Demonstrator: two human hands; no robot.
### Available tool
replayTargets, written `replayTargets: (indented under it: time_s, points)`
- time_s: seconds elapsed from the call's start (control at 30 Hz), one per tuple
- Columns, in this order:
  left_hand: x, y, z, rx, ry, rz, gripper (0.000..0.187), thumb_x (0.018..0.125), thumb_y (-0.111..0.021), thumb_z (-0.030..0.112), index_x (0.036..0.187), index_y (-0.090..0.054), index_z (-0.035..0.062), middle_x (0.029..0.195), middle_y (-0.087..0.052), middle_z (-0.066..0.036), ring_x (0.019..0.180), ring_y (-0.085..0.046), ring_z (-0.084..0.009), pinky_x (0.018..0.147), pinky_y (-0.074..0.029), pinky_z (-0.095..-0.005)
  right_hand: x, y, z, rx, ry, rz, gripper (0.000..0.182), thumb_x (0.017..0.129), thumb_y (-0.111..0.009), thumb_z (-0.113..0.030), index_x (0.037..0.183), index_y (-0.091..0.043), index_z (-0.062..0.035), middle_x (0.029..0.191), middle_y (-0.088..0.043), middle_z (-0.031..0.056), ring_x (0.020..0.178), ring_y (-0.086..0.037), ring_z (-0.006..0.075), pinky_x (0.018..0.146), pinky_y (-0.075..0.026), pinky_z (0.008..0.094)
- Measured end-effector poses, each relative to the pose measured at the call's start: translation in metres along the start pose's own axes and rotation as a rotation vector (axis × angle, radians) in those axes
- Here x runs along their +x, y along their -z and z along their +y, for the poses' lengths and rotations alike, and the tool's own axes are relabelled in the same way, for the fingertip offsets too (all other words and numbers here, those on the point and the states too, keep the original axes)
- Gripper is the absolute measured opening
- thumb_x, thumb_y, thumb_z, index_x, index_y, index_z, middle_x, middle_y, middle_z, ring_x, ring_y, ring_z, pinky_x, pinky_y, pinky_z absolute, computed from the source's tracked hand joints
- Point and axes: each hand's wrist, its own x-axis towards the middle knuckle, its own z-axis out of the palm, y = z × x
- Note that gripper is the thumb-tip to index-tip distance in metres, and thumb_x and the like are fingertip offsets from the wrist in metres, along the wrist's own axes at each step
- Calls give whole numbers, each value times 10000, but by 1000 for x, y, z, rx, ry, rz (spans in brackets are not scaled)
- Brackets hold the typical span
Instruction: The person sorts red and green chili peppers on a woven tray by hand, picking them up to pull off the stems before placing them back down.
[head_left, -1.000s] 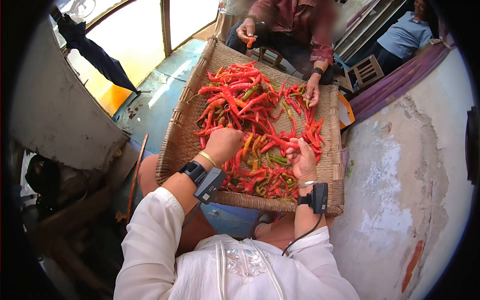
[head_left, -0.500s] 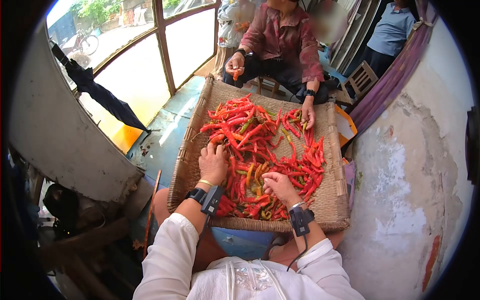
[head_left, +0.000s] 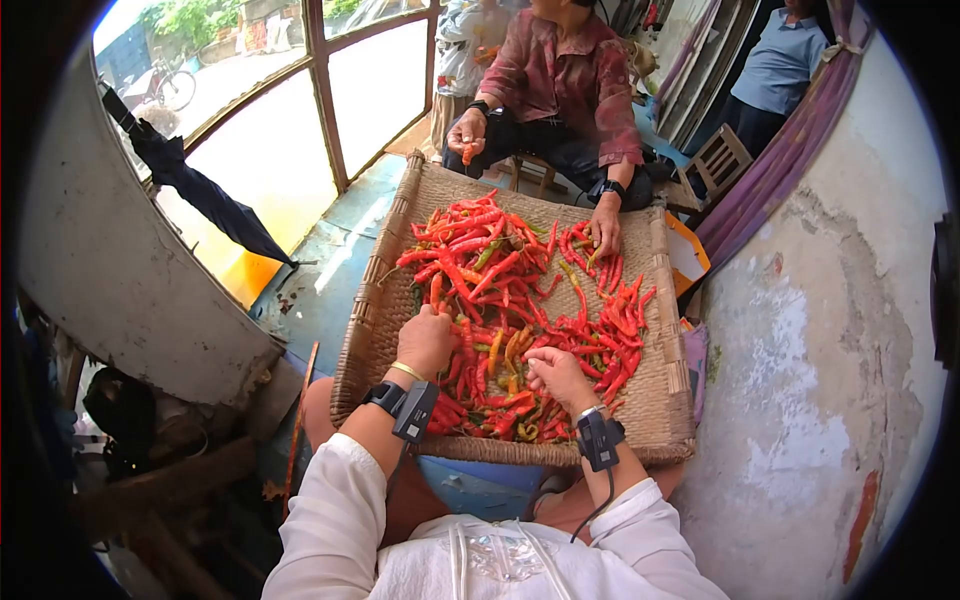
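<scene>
A heap of red chili peppers (head_left: 478, 240), with some green and yellowish ones among them, lies in a woven basket tray (head_left: 672, 350) across my lap. My left hand (head_left: 427, 342) is closed at the heap's left edge, and an orange-red chili pepper (head_left: 436, 290) stands up from its fingertips. Over the near right peppers, my right hand (head_left: 560, 376) is curled with thumb and fingers together; whatever it may hold is hidden. Curled yellow-brown peppers (head_left: 513, 350) lie between my hands.
Opposite sits a co-worker in a red patterned shirt (head_left: 560, 75); one hand (head_left: 467, 133) holds a pepper, the other (head_left: 605, 225) reaches into the tray. A folded umbrella (head_left: 215, 198) leans at the left by the window. Another person in a blue shirt (head_left: 785, 60) stands behind. A wall (head_left: 800, 400) bounds the right.
My left hand has closed and drawn slightly down, with a pepper now upright at its fingertips. The co-worker's hand in the tray has moved up and left. My right hand stays nearly still.
</scene>
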Motion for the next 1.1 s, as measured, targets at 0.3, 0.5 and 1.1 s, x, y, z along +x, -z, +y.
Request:
replayTargets:
  time_s: [0.3,0.5,1.1]
  points:
    - [-6,17,17,-54,-251,163,169,748,-591,265,806,-618,108,764,-567,-68,691,-579,-265,599,-469,-356,7,-3,7,-90,231,81,207,819,-538,-123,993,-559,-12,729,-568,16,622,-544,83,562,-444,208]
    - [-9,-1,22,-213,-541,-141,215,747,-592,276,840,-626,86,690,-600,-113,659,-582,-286,589,-461,-377,1,-9,-1,-316,531,73,282,763,-604,-163,1013,-574,-35,777,-583,48,725,-561,157,700,-452,269]
    - [-11,2,27,-318,-401,-225,243,738,-598,250,890,-619,61,700,-600,-135,675,-584,-298,610,-458,-387,0,5,1,-104,185,4,172,843,-501,-111,940,-581,6,629,-558,23,476,-510,68,455,-423,201]
